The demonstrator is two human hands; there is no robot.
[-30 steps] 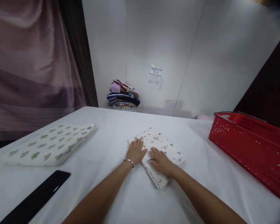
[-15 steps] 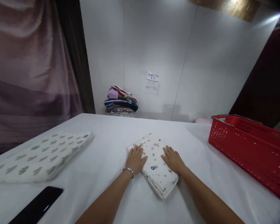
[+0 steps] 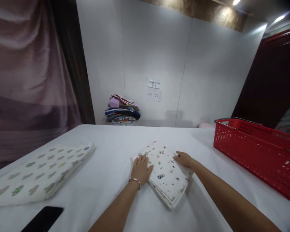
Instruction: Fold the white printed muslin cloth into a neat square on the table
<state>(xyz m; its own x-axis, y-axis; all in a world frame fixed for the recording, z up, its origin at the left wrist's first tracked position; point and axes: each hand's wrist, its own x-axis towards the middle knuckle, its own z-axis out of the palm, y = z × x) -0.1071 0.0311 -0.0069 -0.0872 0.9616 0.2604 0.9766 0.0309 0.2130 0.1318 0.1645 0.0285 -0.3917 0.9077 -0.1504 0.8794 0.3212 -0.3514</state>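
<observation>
A folded white cloth (image 3: 163,170) with small printed plants, rings and dots lies in the middle of the white-covered table. My left hand (image 3: 141,169) rests flat on its left side, fingers stretched out and slightly spread, a bracelet at the wrist. At the cloth's right edge, my right hand (image 3: 184,159) is closed, with its fingertips on that edge and some fingers tucked out of sight beneath. Stacked layers show along the cloth's near edges. To the left lies another folded white cloth (image 3: 42,172), with grey cloud-like shapes and green spots.
A red perforated basket (image 3: 256,151) with metal handles stands on the right of the table (image 3: 106,154). Near the front left lies a black phone (image 3: 44,219). Beyond the far edge rises a stack of folded fabrics (image 3: 122,111) against the wall.
My right hand has gone from lying flat on the cloth to closing at its right edge, moving slightly right. My left hand stays flat on the cloth. The view has tilted up a little.
</observation>
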